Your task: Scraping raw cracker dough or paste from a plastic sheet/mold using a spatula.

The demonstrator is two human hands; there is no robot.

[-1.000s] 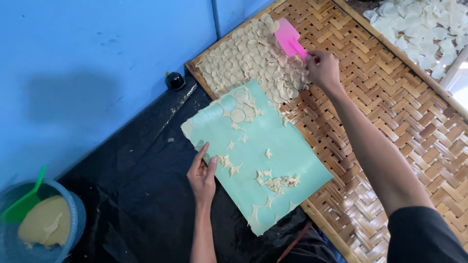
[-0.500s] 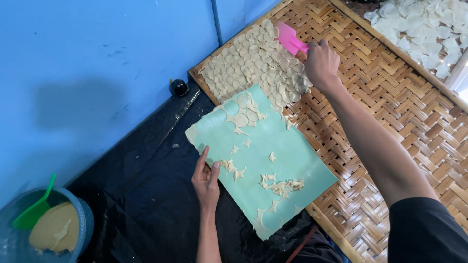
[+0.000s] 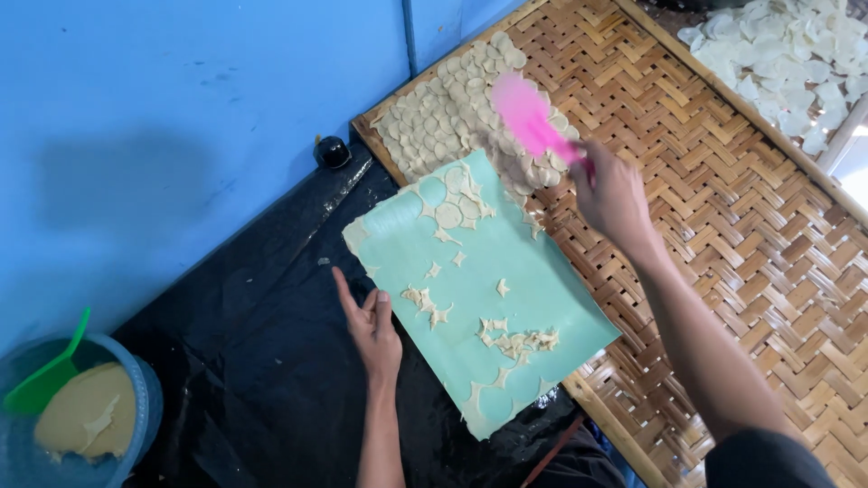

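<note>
- While the left hand lies flat, fingers spread, steadying the green sheet on black plastic,
- the right hand clenches a pink spatula over dough discs on the woven bamboo tray.

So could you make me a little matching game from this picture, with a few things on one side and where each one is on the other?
Things:
1. pink scraper
2. green scoop
3. teal sheet
4. small black knob

Places:
A. in the blue bucket of dough
B. by the blue wall, at the woven tray's corner
C. in the right hand, over the round pieces
D. under the left hand's fingertips, half on the tray

Pairs: 1-C, 2-A, 3-D, 4-B
</note>
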